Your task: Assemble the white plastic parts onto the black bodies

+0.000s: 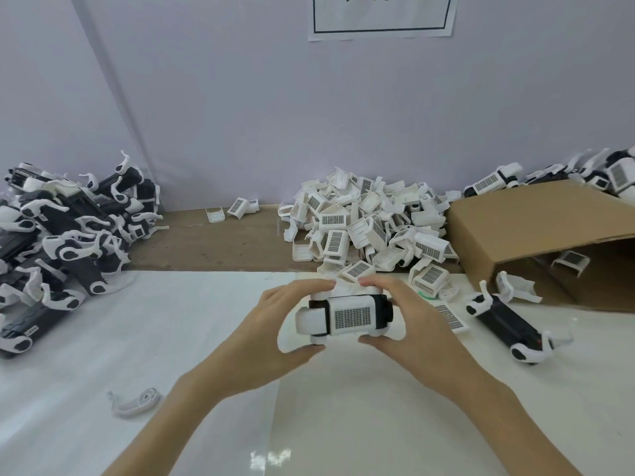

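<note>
Head view: left hand [275,321] and right hand [409,317] both grip black body [383,312] with white grille part [350,316] above surface [171,338].

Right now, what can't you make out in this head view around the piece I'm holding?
- Black body: mostly hidden by the white grille part, left hand and right hand; seating unclear.
- Wall sign: cut off by the top edge.
- Cardboard box: interior shadowed, cut off at the right edge.
</note>
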The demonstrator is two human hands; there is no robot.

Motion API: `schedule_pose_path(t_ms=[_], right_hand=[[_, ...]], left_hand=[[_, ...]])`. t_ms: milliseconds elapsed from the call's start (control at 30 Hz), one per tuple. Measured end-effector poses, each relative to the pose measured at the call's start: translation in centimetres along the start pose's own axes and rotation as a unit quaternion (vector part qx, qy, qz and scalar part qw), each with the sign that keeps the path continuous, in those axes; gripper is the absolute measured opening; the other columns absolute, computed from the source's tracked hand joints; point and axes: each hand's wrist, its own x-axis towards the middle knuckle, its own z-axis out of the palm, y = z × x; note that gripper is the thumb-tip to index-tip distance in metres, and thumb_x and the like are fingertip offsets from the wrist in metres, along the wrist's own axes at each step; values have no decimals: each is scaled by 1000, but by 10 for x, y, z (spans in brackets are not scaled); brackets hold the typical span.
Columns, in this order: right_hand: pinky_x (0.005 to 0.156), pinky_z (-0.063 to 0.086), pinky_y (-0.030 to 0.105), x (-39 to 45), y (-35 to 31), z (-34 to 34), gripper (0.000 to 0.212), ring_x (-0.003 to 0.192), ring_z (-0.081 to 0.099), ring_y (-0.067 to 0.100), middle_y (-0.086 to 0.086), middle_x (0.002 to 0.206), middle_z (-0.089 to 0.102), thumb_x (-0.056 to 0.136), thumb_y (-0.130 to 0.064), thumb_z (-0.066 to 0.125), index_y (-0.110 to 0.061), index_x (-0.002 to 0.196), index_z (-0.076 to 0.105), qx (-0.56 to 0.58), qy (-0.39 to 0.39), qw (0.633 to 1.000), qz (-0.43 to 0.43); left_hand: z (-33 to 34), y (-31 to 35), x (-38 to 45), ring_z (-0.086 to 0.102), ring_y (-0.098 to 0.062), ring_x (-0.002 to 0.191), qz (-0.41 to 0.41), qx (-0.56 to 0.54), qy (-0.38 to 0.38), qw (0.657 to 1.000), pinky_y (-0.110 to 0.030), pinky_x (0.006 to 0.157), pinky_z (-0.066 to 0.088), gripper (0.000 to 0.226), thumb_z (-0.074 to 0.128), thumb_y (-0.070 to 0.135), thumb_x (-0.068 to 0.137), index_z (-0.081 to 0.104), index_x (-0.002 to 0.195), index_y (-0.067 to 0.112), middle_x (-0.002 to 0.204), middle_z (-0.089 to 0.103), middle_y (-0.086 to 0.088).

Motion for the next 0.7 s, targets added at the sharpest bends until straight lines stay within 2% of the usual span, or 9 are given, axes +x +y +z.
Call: schedule_pose_path(t_ms=[100, 200, 267, 367, 400, 433, 500, 600, 700], right_hand=[[109, 30, 6, 1, 6, 6, 76, 137, 43, -8, -20, 144, 53, 78, -10, 89, -31, 141, 52, -81, 62, 992, -79], [112, 34, 11, 4, 7, 2, 76, 143, 45, 1, -21, 151, 50, 80, -13, 89, -34, 142, 51, -62, 65, 991, -99], [109, 40, 14, 2, 7, -1, 72, 140, 50, 7, -18, 149, 53, 79, -22, 92, -37, 139, 55, -2, 36, 998, -58], [98, 54, 27, 1, 2, -9, 51, 113, 70, 8, -11, 121, 73, 75, -52, 89, -38, 121, 71, 130, -47, 987, 83], [95, 57, 33, 1, -2, -9, 47, 102, 74, 13, -3, 110, 77, 77, -61, 84, -30, 111, 77, 180, -84, 972, 122], [93, 58, 40, 2, -4, -9, 57, 95, 75, 23, 7, 103, 78, 79, -68, 79, -16, 103, 79, 231, -105, 954, 158], [89, 61, 45, 5, -6, -8, 73, 89, 73, 34, 27, 104, 74, 84, -65, 76, 7, 100, 75, 344, -107, 902, 237], [84, 64, 46, 15, -12, -23, 54, 92, 72, 36, 33, 110, 71, 83, -48, 80, 2, 105, 80, 503, -22, 804, 317], [75, 66, 40, 40, -2, -63, 70, 95, 75, 36, 29, 117, 69, 80, -44, 84, 10, 123, 70, 630, 88, 700, 325]], left_hand=[[10, 2, 2, 26, 14, 147, 71, 97, 59, 991, -25, 124, 27, 71, 86, 12, 88, 51, 150, 19, 162, 44, 20], [13, 0, -1, 30, 9, 147, 68, 75, 78, 992, -27, 121, 31, 75, 85, 15, 90, 47, 154, 22, 163, 44, 18], [12, -1, -4, 38, -2, 145, 21, 15, 75, 997, -26, 117, 36, 77, 81, 27, 93, 40, 158, 34, 160, 46, 23], [15, -1, -3, 58, -14, 133, -72, -149, 96, 982, -25, 109, 45, 66, 72, 46, 97, 40, 154, 43, 142, 63, 16], [15, -1, -1, 63, -14, 127, -103, -193, 103, 970, -28, 107, 48, 60, 67, 53, 98, 41, 151, 47, 133, 69, 14], [16, -1, 0, 66, -14, 123, -129, -225, 100, 961, -32, 105, 49, 55, 60, 60, 98, 43, 149, 47, 127, 72, 11], [19, -3, 2, 70, -16, 116, -152, -261, 97, 948, -39, 103, 50, 51, 43, 62, 102, 46, 147, 40, 123, 75, 8], [19, -6, 5, 72, -21, 107, -167, -290, 136, 933, -51, 99, 54, 48, 28, 57, 111, 53, 142, 29, 118, 75, 3], [15, -5, 7, 71, -25, 101, -178, -284, 147, 931, -56, 94, 56, 44, 33, 48, 114, 65, 130, 22, 113, 75, -2]])
